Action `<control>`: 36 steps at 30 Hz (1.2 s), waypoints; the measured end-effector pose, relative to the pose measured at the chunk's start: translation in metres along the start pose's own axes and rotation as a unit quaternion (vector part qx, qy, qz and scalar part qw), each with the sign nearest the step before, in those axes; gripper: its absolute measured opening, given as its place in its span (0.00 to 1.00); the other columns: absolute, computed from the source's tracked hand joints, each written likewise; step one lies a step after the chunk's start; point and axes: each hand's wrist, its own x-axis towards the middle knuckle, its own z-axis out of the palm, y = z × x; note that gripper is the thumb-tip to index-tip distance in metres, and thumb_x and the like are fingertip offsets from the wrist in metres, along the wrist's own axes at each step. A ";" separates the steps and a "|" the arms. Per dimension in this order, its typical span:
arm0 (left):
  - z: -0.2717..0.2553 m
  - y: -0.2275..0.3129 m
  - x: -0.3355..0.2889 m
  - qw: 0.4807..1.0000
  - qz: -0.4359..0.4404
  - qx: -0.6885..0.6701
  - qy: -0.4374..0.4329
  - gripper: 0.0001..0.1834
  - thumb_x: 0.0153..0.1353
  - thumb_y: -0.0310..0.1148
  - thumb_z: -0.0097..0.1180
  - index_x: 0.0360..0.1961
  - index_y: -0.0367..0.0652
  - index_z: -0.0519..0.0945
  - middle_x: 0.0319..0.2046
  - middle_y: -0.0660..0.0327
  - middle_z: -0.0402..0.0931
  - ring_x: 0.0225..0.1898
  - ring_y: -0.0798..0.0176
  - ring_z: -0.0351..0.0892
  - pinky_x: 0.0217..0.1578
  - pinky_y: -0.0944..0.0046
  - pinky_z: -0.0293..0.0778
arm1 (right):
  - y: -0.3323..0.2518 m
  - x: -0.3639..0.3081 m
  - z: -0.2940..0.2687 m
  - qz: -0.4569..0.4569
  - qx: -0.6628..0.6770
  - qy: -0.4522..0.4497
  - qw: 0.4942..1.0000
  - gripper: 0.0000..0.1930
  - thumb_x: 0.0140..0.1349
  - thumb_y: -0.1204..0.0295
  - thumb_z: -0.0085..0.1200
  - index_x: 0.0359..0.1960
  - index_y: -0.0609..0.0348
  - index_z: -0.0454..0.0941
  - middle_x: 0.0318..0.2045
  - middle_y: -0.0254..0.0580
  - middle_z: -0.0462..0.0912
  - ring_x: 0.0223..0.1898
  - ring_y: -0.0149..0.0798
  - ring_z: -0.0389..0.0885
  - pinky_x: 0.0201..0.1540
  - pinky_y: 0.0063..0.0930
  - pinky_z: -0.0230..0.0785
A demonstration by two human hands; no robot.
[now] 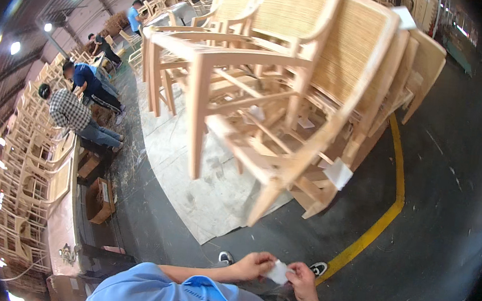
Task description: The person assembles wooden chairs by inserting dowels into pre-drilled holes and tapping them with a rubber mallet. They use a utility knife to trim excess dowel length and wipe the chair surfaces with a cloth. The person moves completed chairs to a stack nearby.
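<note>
Between my two hands, low in the view, is a small white piece that looks like paper or thin foam sheet (279, 273). My left hand (255, 264) pinches its left edge, and my right hand (302, 281) pinches the right edge. Just ahead stands a stack of unpainted wooden chairs (201, 78) with woven backs, nested and tilted together. Similar white pieces are tucked among them, such as a white sheet (338, 174) on a lower chair leg. My hands are apart from the chairs.
Grey sheeting (190, 209) lies under the chairs. A yellow floor line (371, 233) bends past on the right. At left are a long workbench (61, 221), an open cardboard box (100, 200) and rows of chairs (21, 177). Several people, including one in a checked shirt (69, 110), stand farther off.
</note>
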 end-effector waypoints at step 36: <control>-0.582 0.362 0.073 0.891 0.266 0.299 0.214 0.18 0.62 0.33 0.57 0.49 0.35 0.84 0.35 0.49 0.86 0.37 0.55 0.86 0.41 0.58 0.79 | -0.415 0.234 0.549 -0.527 -0.755 0.179 0.345 0.37 0.59 0.71 0.67 0.71 0.55 0.67 0.52 0.53 0.79 0.50 0.51 0.81 0.53 0.45 0.73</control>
